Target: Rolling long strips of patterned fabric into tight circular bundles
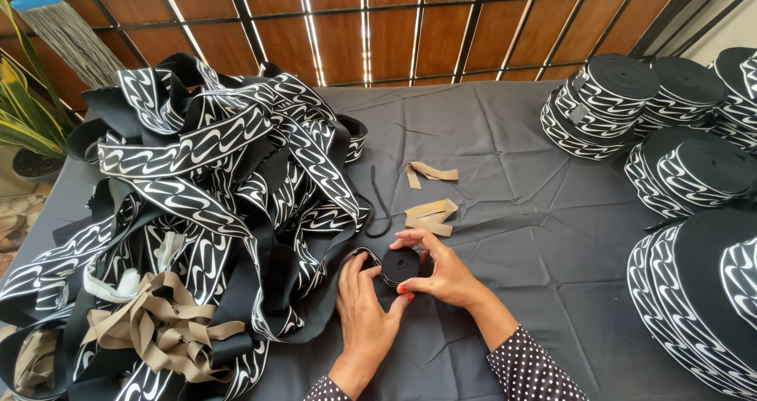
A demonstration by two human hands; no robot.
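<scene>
A small, tightly wound roll of black elastic band [400,264] with white curved marks lies on the dark cloth-covered table [512,212]. My left hand [364,306] cups the roll from the left, and my right hand [441,268] curls over it from the right and top. The band's free length runs from the roll up into a big tangled heap of the same black-and-white band [213,188] at the left.
Finished rolls of the band are stacked at the right [599,101] [702,172] [702,306]. Beige tape scraps [430,216] [430,172] lie beyond my hands, and more beige tape [158,322] sits in the heap. A wooden slatted wall with metal bars [394,30] stands behind.
</scene>
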